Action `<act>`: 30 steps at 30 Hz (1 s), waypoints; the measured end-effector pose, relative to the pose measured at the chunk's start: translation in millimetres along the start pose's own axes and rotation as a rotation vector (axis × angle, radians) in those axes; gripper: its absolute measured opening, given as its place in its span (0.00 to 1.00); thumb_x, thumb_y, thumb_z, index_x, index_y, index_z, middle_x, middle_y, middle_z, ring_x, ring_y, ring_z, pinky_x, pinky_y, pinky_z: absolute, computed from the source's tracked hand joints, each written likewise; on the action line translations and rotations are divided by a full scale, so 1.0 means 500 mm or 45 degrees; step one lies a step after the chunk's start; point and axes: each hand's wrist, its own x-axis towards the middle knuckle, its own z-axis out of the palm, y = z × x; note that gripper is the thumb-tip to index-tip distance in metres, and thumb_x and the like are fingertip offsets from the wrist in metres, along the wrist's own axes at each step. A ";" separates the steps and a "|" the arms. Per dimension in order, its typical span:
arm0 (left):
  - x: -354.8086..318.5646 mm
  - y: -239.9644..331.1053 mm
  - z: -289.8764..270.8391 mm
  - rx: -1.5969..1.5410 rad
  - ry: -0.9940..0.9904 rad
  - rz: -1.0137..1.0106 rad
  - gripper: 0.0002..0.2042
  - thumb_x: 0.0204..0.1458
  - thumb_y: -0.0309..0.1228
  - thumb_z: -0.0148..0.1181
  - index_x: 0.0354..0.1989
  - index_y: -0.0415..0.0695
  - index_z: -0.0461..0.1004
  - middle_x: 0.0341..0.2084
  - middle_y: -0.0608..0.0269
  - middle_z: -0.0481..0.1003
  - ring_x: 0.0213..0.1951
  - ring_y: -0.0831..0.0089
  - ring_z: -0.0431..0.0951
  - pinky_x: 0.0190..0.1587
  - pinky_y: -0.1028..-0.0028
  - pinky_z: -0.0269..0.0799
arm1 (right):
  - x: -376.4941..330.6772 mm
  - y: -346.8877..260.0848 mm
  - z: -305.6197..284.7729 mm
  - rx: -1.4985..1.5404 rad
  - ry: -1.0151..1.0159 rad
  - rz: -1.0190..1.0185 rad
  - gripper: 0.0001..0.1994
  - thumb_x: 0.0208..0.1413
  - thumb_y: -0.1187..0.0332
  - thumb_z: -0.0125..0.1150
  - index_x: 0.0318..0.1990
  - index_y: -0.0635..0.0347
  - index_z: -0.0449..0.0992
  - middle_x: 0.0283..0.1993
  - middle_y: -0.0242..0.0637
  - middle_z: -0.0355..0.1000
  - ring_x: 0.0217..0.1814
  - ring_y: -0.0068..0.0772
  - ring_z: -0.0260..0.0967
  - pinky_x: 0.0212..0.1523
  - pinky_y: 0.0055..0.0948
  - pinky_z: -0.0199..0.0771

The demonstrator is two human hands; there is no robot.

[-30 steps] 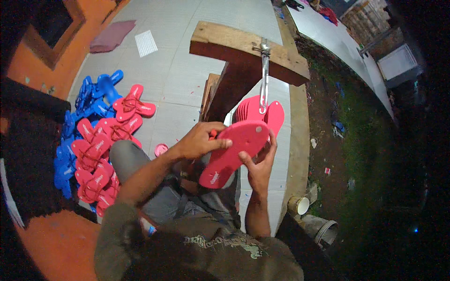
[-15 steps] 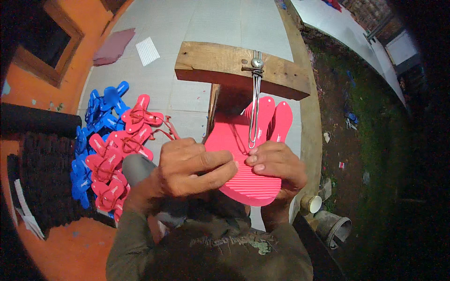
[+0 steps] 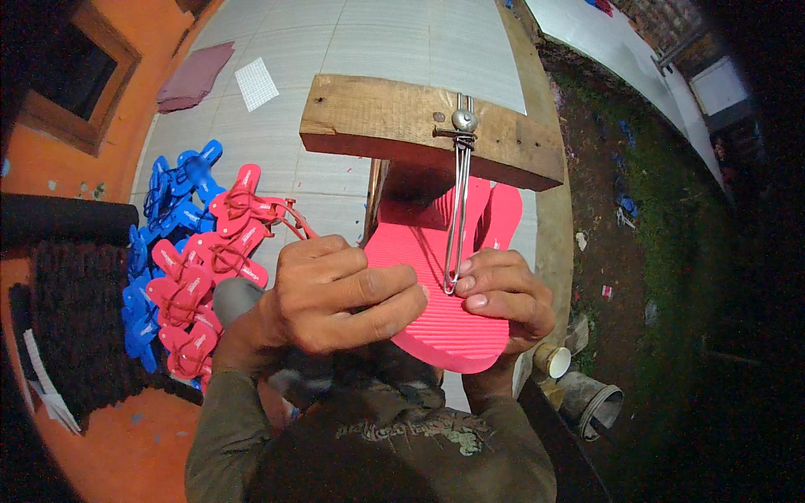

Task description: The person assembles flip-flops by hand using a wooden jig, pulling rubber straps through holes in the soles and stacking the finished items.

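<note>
By the near edge of the wooden beam [image 3: 377,113], my right grip [image 3: 507,293] is clasping a pink sole [image 3: 444,339], seemingly steadying it against the wire hook [image 3: 459,193]; my left grip [image 3: 344,298] is apparently pinching a red strap [image 3: 303,224].

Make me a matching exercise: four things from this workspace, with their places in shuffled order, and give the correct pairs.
Things
1. Ridged pink foam sole
2. Long, thin metal wire loop
3. Blue thong sandals
4. White rectangular sheet with grid lines

Places
A. Heaped beside pink thong sandals
B. Next to the flat mauve cloth
C. Gripped by the right hand
D. Fastened to the brown rectangular wooden beam

Pairs: 1-C, 2-D, 3-A, 4-B
</note>
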 end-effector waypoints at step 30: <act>0.053 -0.025 0.103 0.133 0.632 -1.120 0.26 0.35 0.41 0.66 0.37 0.41 0.59 0.23 0.55 0.68 0.26 0.59 0.73 0.27 0.66 0.68 | 0.062 0.096 0.020 -1.166 0.697 -0.044 0.41 0.31 0.57 0.72 0.52 0.62 0.55 0.46 0.40 0.54 0.46 0.38 0.51 0.46 0.35 0.53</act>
